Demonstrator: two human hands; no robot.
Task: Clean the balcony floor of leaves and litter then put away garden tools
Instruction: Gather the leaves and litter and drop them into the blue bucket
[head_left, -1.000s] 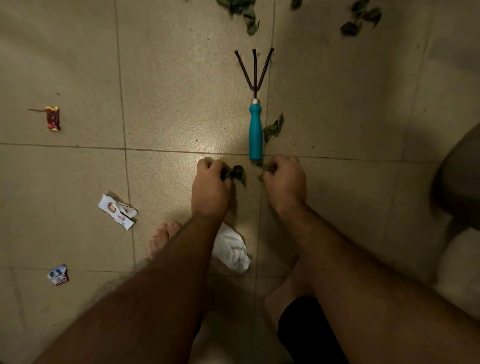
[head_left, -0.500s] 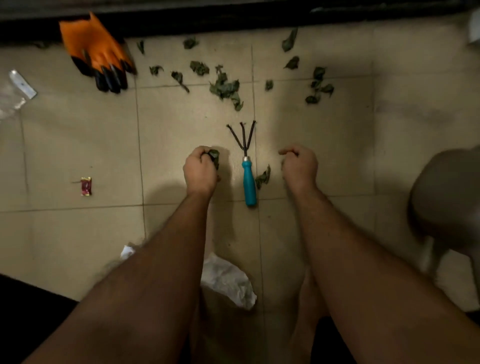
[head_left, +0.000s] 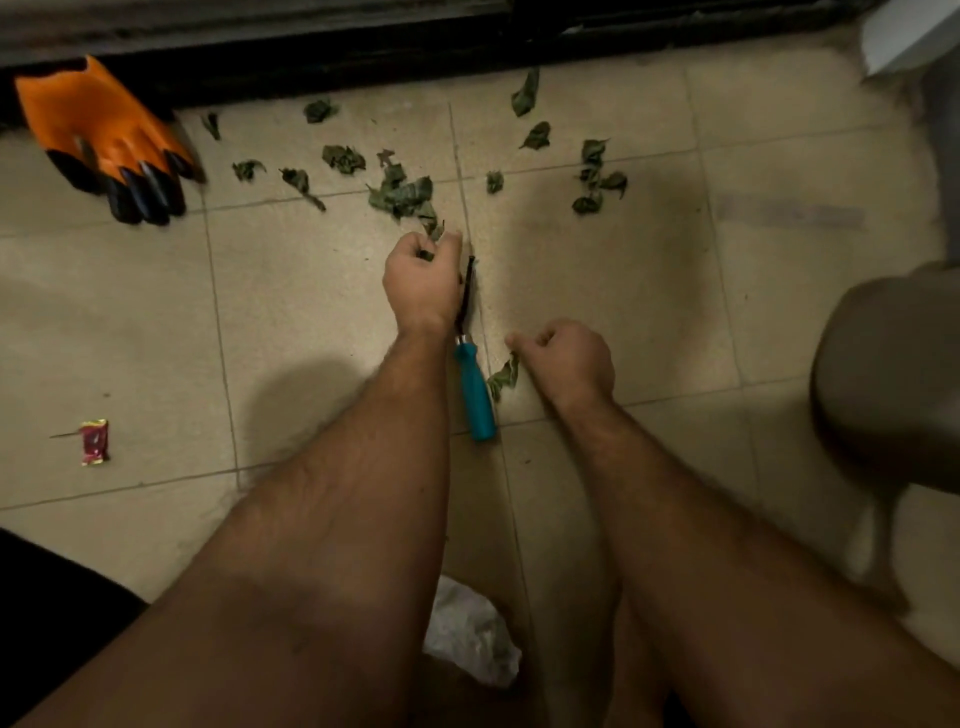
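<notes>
Dry green leaves (head_left: 400, 195) lie scattered on the beige tiled floor (head_left: 649, 270) near the far wall. My left hand (head_left: 421, 280) grips a bunch of leaves, its fingers curled at the near edge of the leaf pile. A hand rake with a teal handle (head_left: 475, 395) lies between my hands, its dark tines partly hidden behind my left hand. My right hand (head_left: 566, 358) is curled and pinches the top of a single leaf (head_left: 503, 378) lying beside the rake handle.
Orange gloves with black fingertips (head_left: 104, 135) lie at the far left by a dark threshold (head_left: 363, 47). A red wrapper (head_left: 94, 441) sits on the left tiles. Crumpled white plastic (head_left: 467, 634) lies between my arms. A grey rounded object (head_left: 883, 374) stands at right.
The view has tilted up toward the far wall. My left hand has reached forward to the leaf pile with its leaves. My right hand has come back to the leaf beside the rake.
</notes>
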